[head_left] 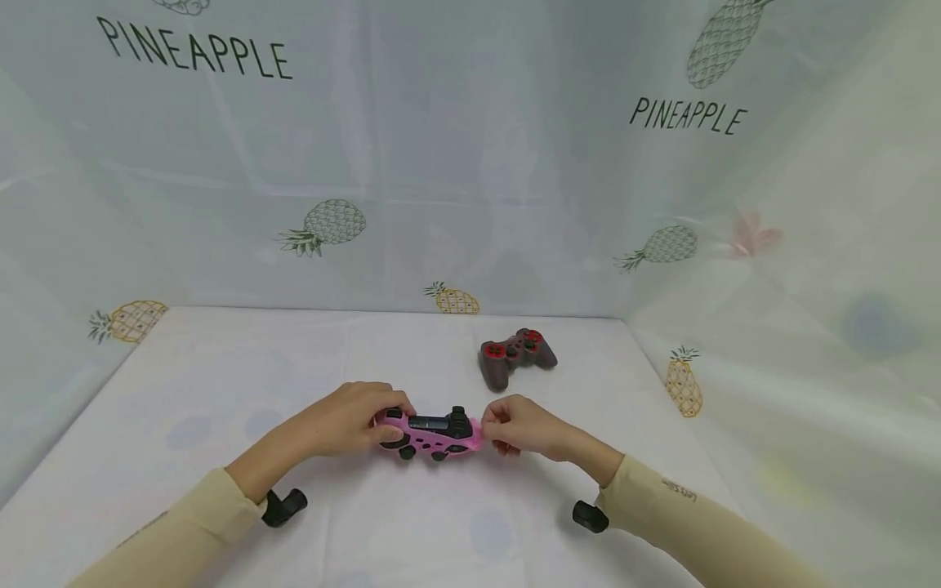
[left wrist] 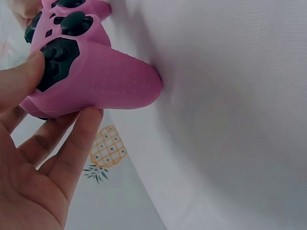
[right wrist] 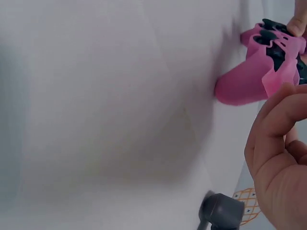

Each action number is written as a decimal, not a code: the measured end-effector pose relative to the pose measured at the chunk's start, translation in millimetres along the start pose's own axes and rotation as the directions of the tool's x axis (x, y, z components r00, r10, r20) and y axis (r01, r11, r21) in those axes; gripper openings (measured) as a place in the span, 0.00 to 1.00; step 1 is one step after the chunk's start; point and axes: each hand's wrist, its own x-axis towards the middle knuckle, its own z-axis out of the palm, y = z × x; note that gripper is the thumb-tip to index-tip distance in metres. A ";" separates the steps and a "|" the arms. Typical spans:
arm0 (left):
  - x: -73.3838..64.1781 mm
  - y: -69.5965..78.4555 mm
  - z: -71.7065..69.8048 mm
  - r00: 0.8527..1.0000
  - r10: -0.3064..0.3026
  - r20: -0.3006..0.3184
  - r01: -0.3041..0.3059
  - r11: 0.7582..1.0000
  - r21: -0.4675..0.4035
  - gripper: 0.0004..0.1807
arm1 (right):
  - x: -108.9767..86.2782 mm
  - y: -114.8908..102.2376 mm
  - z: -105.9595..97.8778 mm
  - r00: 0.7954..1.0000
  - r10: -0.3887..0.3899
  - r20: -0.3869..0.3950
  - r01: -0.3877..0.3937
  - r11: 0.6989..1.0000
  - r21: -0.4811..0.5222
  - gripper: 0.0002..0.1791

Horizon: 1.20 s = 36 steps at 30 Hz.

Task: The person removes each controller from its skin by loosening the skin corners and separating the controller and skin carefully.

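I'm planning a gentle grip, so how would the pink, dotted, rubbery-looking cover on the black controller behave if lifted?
The pink, dotted, rubbery-looking cover is likely floppy: its edge bends outward at the right hand. Raised dots suggest it would probably resist slipping. It may be light, as its loose edge looks thin.

You can read "PINEAPPLE" twice on the cloth [head_left: 470, 122] in front of you. Your right sleeve [head_left: 654, 514] seems to say "Letsslim". The writing on your left sleeve [head_left: 184, 531] is too small.
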 end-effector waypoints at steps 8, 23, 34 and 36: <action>-0.4 0.5 1.3 1.000 -0.013 -0.015 0.013 1.000 -0.016 0.13 | 3.3 -2.5 1.5 0.996 0.066 0.066 -0.079 0.973 0.216 0.15; 2.2 0.2 2.3 0.999 -0.019 -0.044 0.020 1.000 0.023 0.13 | 16.7 -8.7 -5.6 0.991 0.109 0.080 -0.122 0.975 0.186 0.06; 5.5 -4.0 -1.7 0.999 -0.032 -0.024 0.032 0.999 0.008 0.13 | 18.9 -9.7 0.5 0.995 0.102 -0.013 -0.102 0.994 0.040 0.06; 6.1 -4.6 -2.9 0.999 -0.030 -0.019 0.030 1.000 0.007 0.13 | 17.0 -7.4 3.1 0.995 0.093 -0.030 -0.093 0.996 0.008 0.06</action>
